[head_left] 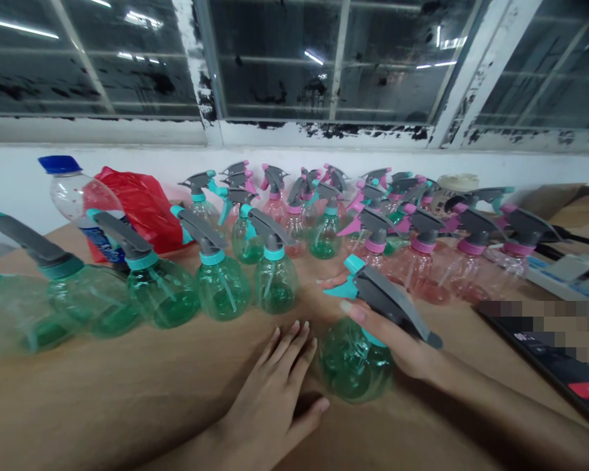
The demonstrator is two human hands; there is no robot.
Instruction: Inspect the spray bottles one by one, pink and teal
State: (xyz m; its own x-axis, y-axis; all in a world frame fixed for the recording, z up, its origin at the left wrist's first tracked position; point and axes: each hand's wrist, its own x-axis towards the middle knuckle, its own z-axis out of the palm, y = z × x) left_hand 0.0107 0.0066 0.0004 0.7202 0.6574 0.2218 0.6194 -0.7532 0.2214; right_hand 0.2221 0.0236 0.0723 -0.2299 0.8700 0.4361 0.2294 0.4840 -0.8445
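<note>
My right hand [397, 333] is closed round the neck of a green spray bottle [353, 366] with a grey and turquoise trigger head. The thumb lies near the trigger, and the other fingers are mostly hidden behind the head. My left hand [275, 392] rests palm down on the wooden table [127, 405], its fingers stretched out, just left of that bottle. Nothing is in it. Beyond the left hand stands another green spray bottle [275, 284], in a row with several more like it running to the left.
Pink spray bottles [417, 255] stand in a row at the right, with more bottles behind. A clear bottle with a blue cap [69, 186] and a red plastic bag [142, 203] are at the back left. A dark phone-like screen [544, 353] lies at the right edge.
</note>
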